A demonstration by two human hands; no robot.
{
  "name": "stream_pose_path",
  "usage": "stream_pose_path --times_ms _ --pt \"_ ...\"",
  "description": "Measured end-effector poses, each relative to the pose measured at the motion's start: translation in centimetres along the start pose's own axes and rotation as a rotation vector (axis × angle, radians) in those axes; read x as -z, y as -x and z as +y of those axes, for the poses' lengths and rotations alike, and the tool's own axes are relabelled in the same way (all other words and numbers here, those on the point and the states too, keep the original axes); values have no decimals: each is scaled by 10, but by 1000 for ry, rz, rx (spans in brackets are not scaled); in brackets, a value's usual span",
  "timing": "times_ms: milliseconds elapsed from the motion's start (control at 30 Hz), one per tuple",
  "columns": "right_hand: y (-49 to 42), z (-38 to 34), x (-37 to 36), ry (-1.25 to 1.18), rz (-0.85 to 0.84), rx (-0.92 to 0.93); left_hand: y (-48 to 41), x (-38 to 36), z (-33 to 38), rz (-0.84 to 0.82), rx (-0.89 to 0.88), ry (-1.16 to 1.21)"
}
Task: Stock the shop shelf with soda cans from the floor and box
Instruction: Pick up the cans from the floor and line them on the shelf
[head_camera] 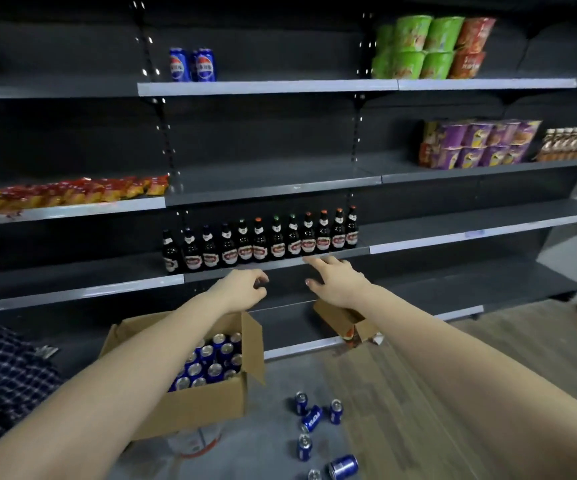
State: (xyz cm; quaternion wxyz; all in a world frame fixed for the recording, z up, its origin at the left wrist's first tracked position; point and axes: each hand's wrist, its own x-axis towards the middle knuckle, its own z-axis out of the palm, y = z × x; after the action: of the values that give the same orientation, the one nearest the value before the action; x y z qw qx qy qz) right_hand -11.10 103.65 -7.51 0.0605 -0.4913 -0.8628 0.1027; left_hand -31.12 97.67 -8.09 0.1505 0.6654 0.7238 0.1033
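Dark shop shelving point(280, 183) fills the background; two blue soda cans point(193, 65) stand at the left end of an upper shelf. Left hand point(242, 289), fingers loosely curled, and right hand point(337, 282), fingers spread, are both empty above an open cardboard box point(197, 407) of cans. Loose cans point(314, 424) lie on the floor point(418, 393).

- Two blue soda cans point(193, 64) stand on the top shelf.
- Twelve dark glass bottles point(261, 239) stand in one row.
- Six blue soda cans point(318, 432) lie scattered on the floor.
- Two cardboard boxes point(204, 400); cans in the open one are too many to count.
- Two bare hands point(242, 289).
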Motion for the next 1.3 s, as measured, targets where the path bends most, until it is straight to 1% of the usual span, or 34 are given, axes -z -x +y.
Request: stream_pose_path --times_ms 100,200,333,433,533,667,733,867,933,1000,1133,1200,1300 --pt "-62 33 -17 -9 -54 -3 -66 -11 -6 -20 -10 15" --pt "-130 70 -31 -8 -74 21 -135 -22 -15 -36 -7 34" --pt "-217 116 -51 -24 -102 54 -225 -37 -26 -50 39 83" --pt "-274 144 -73 -22 -160 61 -282 -65 -33 -61 86 138" --pt "-313 164 -117 -135 -213 8 -321 -110 -45 -135 128 182" --pt "-332 194 -218 -204 -287 -61 -358 -193 -75 -232 226 228" --pt "-330 212 -277 -222 -343 -84 -369 -249 -93 -294 278 279" --pt "-319 252 -404 -226 -470 -114 -373 -371 -126 -453 315 257" --pt "-310 270 -468 -246 -510 -132 -370 -433 -137 -510 322 267" --pt "-300 283 -530 -270 -516 -160 -366 -499 -147 -553 321 284" --pt "-267 297 -651 -280 -583 -120 -343 -624 -166 -635 353 324" --pt "-250 309 -705 -283 -605 -153 -325 -680 -178 -645 418 359" --pt "-227 328 -773 -276 -659 -230 -291 -748 -200 -696 526 275"
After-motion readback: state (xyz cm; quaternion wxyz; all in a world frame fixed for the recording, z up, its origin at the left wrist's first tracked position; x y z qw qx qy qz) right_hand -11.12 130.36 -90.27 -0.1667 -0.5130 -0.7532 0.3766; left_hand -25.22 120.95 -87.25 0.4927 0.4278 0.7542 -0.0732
